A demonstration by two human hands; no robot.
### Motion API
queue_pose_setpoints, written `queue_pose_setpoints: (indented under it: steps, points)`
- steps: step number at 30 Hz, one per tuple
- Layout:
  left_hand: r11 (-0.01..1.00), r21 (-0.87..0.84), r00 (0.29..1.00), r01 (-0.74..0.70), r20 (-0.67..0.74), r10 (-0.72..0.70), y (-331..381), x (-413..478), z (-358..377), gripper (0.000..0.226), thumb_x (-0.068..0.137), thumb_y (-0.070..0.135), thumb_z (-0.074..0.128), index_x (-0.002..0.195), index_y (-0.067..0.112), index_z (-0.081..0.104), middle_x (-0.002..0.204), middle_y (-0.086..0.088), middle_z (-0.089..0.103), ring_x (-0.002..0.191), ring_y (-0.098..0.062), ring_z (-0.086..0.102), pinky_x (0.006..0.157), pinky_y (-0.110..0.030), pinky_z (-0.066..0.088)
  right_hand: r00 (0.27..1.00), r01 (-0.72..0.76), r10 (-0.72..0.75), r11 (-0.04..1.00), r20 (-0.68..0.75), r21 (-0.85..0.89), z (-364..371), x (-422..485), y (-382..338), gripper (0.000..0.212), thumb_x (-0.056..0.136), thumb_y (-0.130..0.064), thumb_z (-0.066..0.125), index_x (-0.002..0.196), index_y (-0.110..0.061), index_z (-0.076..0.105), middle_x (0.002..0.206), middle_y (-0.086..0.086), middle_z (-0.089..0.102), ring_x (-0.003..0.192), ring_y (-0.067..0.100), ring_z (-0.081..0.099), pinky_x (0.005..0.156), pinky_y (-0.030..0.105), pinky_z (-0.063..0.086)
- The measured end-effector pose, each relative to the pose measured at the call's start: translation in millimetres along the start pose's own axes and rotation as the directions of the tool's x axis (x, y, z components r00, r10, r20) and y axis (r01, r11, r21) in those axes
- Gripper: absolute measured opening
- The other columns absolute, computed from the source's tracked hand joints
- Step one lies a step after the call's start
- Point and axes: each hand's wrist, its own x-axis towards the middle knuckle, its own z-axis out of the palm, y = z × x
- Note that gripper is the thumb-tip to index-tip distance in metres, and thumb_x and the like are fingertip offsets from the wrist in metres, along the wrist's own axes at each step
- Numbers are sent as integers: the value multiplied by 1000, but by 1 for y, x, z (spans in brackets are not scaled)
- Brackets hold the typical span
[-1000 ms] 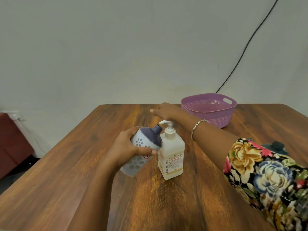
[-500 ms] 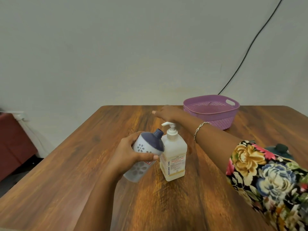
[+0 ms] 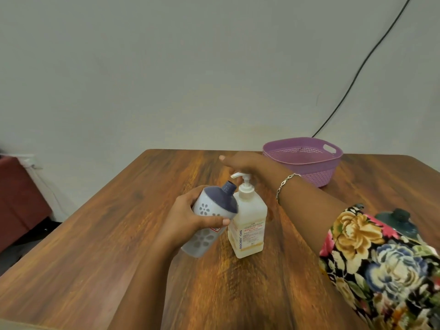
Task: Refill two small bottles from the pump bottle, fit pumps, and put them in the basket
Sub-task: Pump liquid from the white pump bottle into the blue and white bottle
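Pale wall fills the upper half of the frame, a black cable [image 3: 362,66] slanting down it at upper right; the wooden table [image 3: 95,246] takes the lower half. Right of centre, near the table's far edge, sits the purple basket [image 3: 302,167], with no bottle showing in it.

At centre the pump bottle [image 3: 250,222] stands upright, the right hand [image 3: 247,163] lying flat over its pump head with fingers straight. Just left, the left hand [image 3: 188,222] grips the small bottle [image 3: 204,208], tilted so its open neck sits under the spout.

Over the last second little has shifted. Neck and spout stay aligned, so filling seems under way, with no pump fitted yet.

At the right edge a dark teal object [image 3: 402,222] hides partly behind the floral sleeve [image 3: 381,270]; whether it is the second bottle I cannot tell. Nothing stands between bottles and basket.
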Motion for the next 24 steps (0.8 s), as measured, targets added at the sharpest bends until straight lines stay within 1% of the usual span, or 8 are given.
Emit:
queue_pose_setpoints:
  steps: [3, 6, 9, 11, 13, 16, 20, 24]
  points:
    - [1000, -13, 1000, 3, 7, -3, 1, 0, 2, 67, 39, 47, 81, 102, 33, 63, 91, 3, 69, 79, -14, 67, 67, -28, 57, 1000, -26, 26, 1000, 10, 4, 1, -8, -1, 56, 100, -42, 31, 137, -1, 37, 117, 23, 54, 97, 33, 54, 82, 40, 45]
    - [1000, -19, 1000, 20, 9, -20, 4, -3, 4, 66, 40, 38, 89, 100, 28, 63, 88, 2, 69, 76, -11, 66, 60, -19, 53, 998, -14, 18, 998, 66, -60, 1, -15, -3, 39, 102, -20, 34, 138, -6, 39, 127, 20, 48, 91, 27, 45, 79, 35, 41]
    - [999, -39, 999, 35, 8, -35, 7, -4, 5, 57, 48, 31, 86, 100, 27, 63, 87, 2, 69, 72, -8, 66, 58, -16, 51, 996, 20, -7, 990, 92, -137, 3, -15, -1, 31, 102, -21, 34, 110, 0, 54, 99, 16, 49, 75, 24, 47, 67, 29, 41]
    - [998, -47, 999, 41, 9, -40, 8, -4, 5, 51, 50, 27, 82, 98, 27, 63, 85, 3, 69, 69, -5, 65, 56, -14, 50, 996, 11, 5, 985, 88, -175, 6, -14, -1, 34, 102, -20, 33, 77, -3, 50, 82, 11, 47, 61, 18, 42, 54, 25, 36]
    - [997, -54, 999, 49, 13, -49, 10, -4, 5, 53, 48, 29, 79, 98, 27, 63, 85, 3, 69, 69, -6, 66, 55, -14, 49, 997, 15, 0, 982, 79, -188, 8, -11, -1, 37, 101, -21, 34, 68, -8, 43, 76, 8, 44, 59, 15, 39, 52, 22, 33]
    - [996, -64, 998, 54, 26, -53, 11, -4, 5, 53, 48, 27, 79, 98, 26, 63, 85, 1, 69, 67, -7, 66, 55, -16, 51, 995, 8, 8, 986, 98, -164, 6, -13, 0, 30, 101, -24, 36, 88, -1, 52, 81, 10, 48, 63, 17, 43, 56, 25, 36]
    - [997, -57, 998, 53, 34, -51, 12, -6, 2, 52, 46, 30, 80, 95, 26, 63, 82, 0, 70, 67, -9, 67, 55, -16, 51, 991, 0, 8, 998, 135, -63, 3, -16, -2, 43, 101, -30, 37, 133, -3, 43, 128, 20, 46, 112, 32, 51, 85, 34, 41]
    - [996, -62, 998, 63, 30, -61, 11, -7, 2, 55, 46, 29, 86, 95, 26, 64, 80, 3, 71, 67, -9, 67, 55, -16, 50, 989, 8, -3, 999, 147, -34, 2, -15, -1, 49, 98, -36, 41, 136, -5, 41, 135, 21, 45, 111, 33, 51, 81, 35, 41]
